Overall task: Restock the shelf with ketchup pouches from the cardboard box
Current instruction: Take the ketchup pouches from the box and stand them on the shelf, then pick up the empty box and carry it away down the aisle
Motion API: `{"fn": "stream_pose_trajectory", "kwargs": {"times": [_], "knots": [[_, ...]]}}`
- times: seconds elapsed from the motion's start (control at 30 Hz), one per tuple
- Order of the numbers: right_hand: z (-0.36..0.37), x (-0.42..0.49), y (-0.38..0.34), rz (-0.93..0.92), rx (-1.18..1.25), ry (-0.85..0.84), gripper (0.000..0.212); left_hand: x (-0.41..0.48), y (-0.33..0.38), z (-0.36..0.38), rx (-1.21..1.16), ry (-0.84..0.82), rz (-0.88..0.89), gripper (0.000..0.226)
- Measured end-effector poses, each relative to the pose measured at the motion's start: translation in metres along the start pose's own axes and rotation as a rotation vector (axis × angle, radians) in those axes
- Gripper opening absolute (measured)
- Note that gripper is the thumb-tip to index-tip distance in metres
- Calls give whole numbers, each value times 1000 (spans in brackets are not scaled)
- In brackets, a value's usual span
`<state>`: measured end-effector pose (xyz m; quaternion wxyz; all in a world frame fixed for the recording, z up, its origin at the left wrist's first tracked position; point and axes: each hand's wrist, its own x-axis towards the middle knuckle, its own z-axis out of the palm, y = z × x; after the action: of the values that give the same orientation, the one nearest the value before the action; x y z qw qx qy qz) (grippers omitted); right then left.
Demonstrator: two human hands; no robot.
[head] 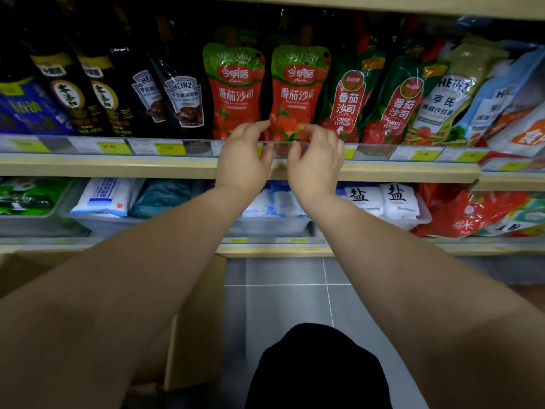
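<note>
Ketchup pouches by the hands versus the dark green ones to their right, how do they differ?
The light-green-topped pouch stands upright; the dark green pouch leans right. The light-green-topped pouch has a red body; the dark green pouch carries a red oval label. Both are labelled tomato ketchup and sit behind the clear rail.

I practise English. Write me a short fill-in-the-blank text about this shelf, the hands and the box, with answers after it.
1. The left hand and right hand are at the base of a ketchup pouch whose lower half is ___.
2. The black pouches near it carry the brand name ___.
3. The cardboard box stands at the person's ___ side.
4. The floor has grey ___.
Answers: red; Heinz; left; tiles.
</note>
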<state>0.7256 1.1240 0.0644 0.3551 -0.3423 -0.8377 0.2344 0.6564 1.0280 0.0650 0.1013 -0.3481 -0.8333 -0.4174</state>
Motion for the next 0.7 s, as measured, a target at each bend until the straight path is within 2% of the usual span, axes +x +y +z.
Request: {"fn": "stream_pose_trajectory", "kwargs": {"times": [0.1,0.33,0.47,0.7], "knots": [[6,-33,-3,-50,74,-110,29,-25,-22,-17,20,14,-39,37],[60,-104,-29,-127,43,-423,28,-98,-111,-61,145,-26,-309,40],[104,-139,-49,-164,32,-610,30,-144,-160,-87,171,-40,-504,44],[172,-178,-75,-253,-109,-984,49,-213,-213,-131,263,14,-910,49]]}}
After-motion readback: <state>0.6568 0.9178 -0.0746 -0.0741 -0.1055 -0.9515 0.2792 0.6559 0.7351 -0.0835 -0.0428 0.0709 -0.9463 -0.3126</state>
